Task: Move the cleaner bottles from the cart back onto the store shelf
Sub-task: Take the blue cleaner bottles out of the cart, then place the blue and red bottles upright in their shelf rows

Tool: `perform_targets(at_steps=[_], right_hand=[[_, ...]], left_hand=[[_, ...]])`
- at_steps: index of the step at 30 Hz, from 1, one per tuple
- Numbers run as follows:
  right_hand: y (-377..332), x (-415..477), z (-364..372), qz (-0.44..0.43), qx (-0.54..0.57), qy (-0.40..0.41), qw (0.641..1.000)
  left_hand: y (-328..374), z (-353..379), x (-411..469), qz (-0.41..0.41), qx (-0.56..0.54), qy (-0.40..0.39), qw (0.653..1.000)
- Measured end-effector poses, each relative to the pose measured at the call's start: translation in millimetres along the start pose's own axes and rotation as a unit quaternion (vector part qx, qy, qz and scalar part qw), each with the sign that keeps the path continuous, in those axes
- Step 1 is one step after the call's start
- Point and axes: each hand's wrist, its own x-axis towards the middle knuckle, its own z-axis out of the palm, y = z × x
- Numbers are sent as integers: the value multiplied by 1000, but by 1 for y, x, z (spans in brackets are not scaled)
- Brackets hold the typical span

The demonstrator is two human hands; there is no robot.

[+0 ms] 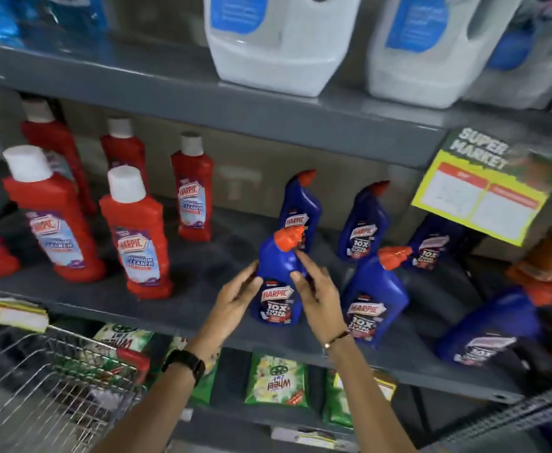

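A blue Harpic cleaner bottle (279, 279) with an orange cap stands upright at the front of the grey middle shelf (189, 308). My left hand (238, 297) cups its left side and my right hand (315, 291) presses its right side, fingers up by the neck. More blue Harpic bottles stand behind and to the right, the nearest blue bottle (374, 300) just beside my right hand. Several red Harpic bottles (137, 243) with white caps fill the shelf's left half. The wire cart (49, 384) sits at lower left.
Large white jugs (277, 40) stand on the upper shelf. A yellow supermarket price sign (483, 194) hangs at the right. Green detergent packets (276, 380) lie on the shelf below. A bare stretch of shelf lies between the red and blue bottles.
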Motion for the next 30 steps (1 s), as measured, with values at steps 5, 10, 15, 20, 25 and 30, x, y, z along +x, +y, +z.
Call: perform_targets(at_steps=[5, 10, 15, 20, 25, 30], right_hand=[[-10, -59, -13, 14, 54, 182, 982], [34, -103, -60, 93, 139, 410, 896], [81, -87, -93, 142, 183, 223, 947], [104, -76, -92, 162, 132, 124, 970], [110, -72, -101, 150, 114, 94, 978], [112, -81, -112, 164, 140, 101, 971]], left_hand=[[6, 24, -44, 10, 8, 202, 979], [0, 85, -86, -39, -46, 90, 994], [4, 137, -45, -83, -83, -4, 993], [6, 158, -21, -171, -120, 51, 977], [4, 159, -19, -171, -74, 52, 981], [7, 168, -25, -191, -112, 19, 975]])
